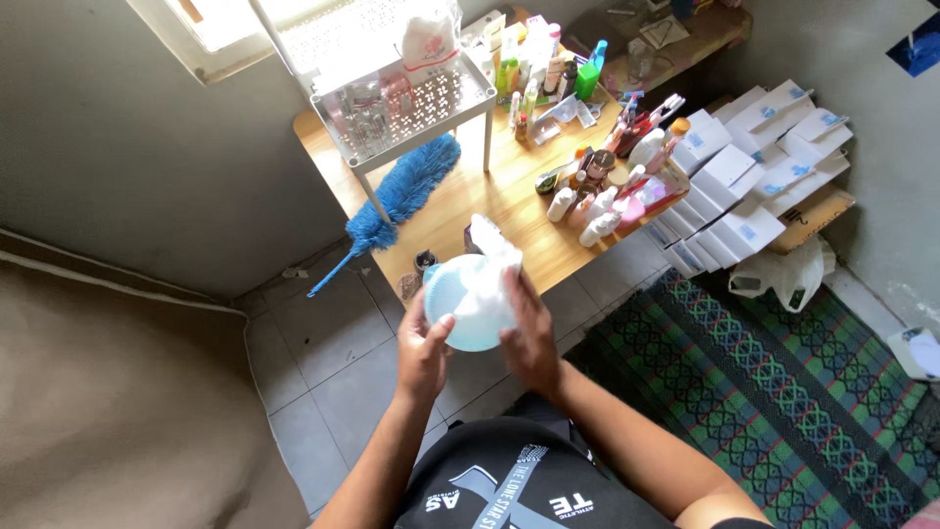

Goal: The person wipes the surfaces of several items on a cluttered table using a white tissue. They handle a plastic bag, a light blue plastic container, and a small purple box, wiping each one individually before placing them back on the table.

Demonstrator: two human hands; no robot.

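Note:
My left hand (421, 345) grips the edge of a round pale blue object (460, 304), perhaps a lid or small fan, held in front of me. With my right hand (530, 333) I press a white cloth (493, 253) against its face. Both hands are above the near edge of a low wooden table (490, 196). A blue fluffy duster (397, 201) lies on the table's left part, its handle hanging over the edge.
A clear perforated shelf rack (401, 103) stands on the table's back left. Several bottles and cosmetics (597, 191) crowd the right side. White boxes (754, 167) are stacked on the floor beyond. A patterned green rug (764, 392) lies at right, a beige mattress (108, 402) at left.

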